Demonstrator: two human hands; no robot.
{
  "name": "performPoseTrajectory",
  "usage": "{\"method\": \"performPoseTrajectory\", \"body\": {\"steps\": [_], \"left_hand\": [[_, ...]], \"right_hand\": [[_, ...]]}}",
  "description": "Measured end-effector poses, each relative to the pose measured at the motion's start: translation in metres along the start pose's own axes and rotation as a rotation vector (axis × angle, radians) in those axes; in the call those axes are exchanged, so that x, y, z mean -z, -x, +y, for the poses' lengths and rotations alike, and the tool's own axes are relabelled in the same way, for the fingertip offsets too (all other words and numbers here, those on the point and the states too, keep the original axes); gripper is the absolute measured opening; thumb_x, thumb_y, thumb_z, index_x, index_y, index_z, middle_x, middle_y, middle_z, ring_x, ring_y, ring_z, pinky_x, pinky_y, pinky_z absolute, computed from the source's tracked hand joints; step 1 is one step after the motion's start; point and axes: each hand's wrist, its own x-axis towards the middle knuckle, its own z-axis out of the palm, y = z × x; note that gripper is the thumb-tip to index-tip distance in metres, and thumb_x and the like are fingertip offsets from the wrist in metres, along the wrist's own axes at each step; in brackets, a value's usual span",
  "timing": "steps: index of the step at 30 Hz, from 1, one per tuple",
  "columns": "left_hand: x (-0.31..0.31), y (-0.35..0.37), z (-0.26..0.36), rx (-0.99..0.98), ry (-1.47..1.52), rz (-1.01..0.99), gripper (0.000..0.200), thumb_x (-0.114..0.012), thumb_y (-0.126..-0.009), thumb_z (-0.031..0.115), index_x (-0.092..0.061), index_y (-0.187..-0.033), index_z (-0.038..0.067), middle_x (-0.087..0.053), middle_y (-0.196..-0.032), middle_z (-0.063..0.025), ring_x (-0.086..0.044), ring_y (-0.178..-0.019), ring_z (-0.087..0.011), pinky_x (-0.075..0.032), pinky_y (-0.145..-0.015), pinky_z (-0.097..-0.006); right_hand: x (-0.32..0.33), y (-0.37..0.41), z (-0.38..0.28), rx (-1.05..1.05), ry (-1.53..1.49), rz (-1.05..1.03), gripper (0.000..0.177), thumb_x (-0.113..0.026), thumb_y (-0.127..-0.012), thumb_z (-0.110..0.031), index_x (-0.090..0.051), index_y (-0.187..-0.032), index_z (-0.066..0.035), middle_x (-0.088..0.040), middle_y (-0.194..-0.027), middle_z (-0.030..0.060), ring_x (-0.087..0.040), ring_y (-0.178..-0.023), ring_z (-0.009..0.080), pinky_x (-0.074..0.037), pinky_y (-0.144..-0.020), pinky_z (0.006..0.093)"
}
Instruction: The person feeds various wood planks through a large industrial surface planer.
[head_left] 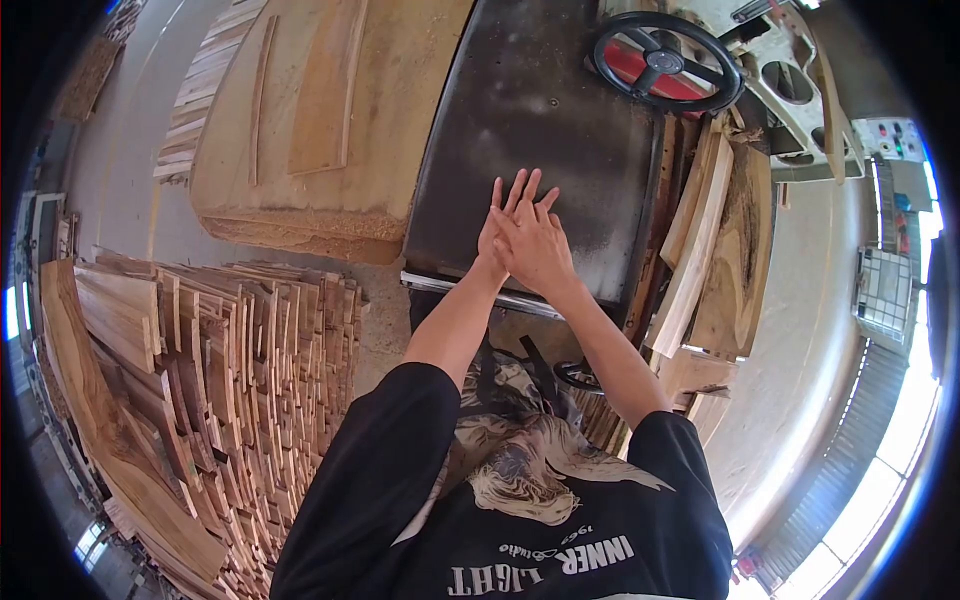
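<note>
My hands meet over the dark metal machine table [500,130], close to its near edge. My right hand [541,252] lies across my left hand [488,238], covering much of its palm. The fingers stretch out and spread toward the far side of the table, and no tool or board shows in either hand. Both forearms reach in from black short sleeves.
A black handwheel [663,62] is mounted at the far right of the table. Boards [735,250] lean along its right side. To the left stand a wooden bench [300,190] with thin strips and a large stack of planks [210,360].
</note>
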Motion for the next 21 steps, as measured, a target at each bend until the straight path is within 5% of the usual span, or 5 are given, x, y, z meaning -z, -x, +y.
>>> {"method": "performPoseTrajectory", "body": {"steps": [9,12,15,17,21], "left_hand": [[-0.001,0.000,0.000,-0.032,-0.032,-0.010,0.077,-0.050,-0.104,0.050,-0.020,-0.172,0.028,-0.011,-0.180,-0.0140,-0.010,-0.166,-0.0351,-0.017,-0.128,-0.0659],[0.025,0.000,0.001,-0.108,0.022,-0.041,0.069,-0.060,-0.098,0.049,-0.047,-0.160,0.020,-0.038,-0.169,-0.0190,-0.031,-0.159,-0.0350,-0.024,-0.128,-0.0617],[0.137,-0.007,-0.005,-0.453,0.505,-0.499,0.049,-0.076,-0.087,0.038,-0.073,-0.128,0.011,-0.072,-0.132,-0.0170,-0.062,-0.135,-0.0316,-0.038,-0.122,-0.0587],[0.223,0.016,0.008,-0.553,1.007,-0.115,0.031,-0.082,-0.079,0.030,-0.077,-0.099,0.007,-0.078,-0.101,-0.0111,-0.074,-0.108,-0.0285,-0.050,-0.113,-0.0542],[0.319,0.046,0.025,-0.961,1.132,-0.001,0.033,-0.081,-0.081,0.039,-0.069,-0.085,0.008,-0.069,-0.088,-0.0048,-0.072,-0.087,-0.0229,-0.055,-0.108,-0.0514]], "right_hand": [[0.003,0.001,0.001,-0.065,-0.051,-0.006,0.053,-0.077,-0.089,-0.027,-0.068,-0.140,-0.015,-0.059,-0.128,0.0209,-0.061,-0.117,0.0394,-0.053,-0.096,0.0502],[0.023,0.019,0.011,-0.097,-0.285,0.169,0.045,-0.073,-0.095,-0.024,-0.069,-0.137,-0.011,-0.063,-0.123,0.0192,-0.063,-0.117,0.0363,-0.053,-0.099,0.0477],[0.069,0.055,0.031,-0.168,-0.707,0.363,0.042,-0.069,-0.099,-0.022,-0.069,-0.138,-0.006,-0.066,-0.121,0.0192,-0.065,-0.117,0.0327,-0.052,-0.102,0.0427],[0.113,0.090,0.024,-0.175,-1.005,0.421,0.042,-0.068,-0.101,-0.020,-0.068,-0.139,-0.003,-0.069,-0.119,0.0189,-0.067,-0.114,0.0302,-0.052,-0.101,0.0392],[0.185,0.145,-0.003,0.132,-1.228,0.246,0.053,-0.067,-0.101,-0.030,-0.064,-0.142,0.003,-0.070,-0.124,0.0179,-0.067,-0.116,0.0289,-0.049,-0.104,0.0373]]}}
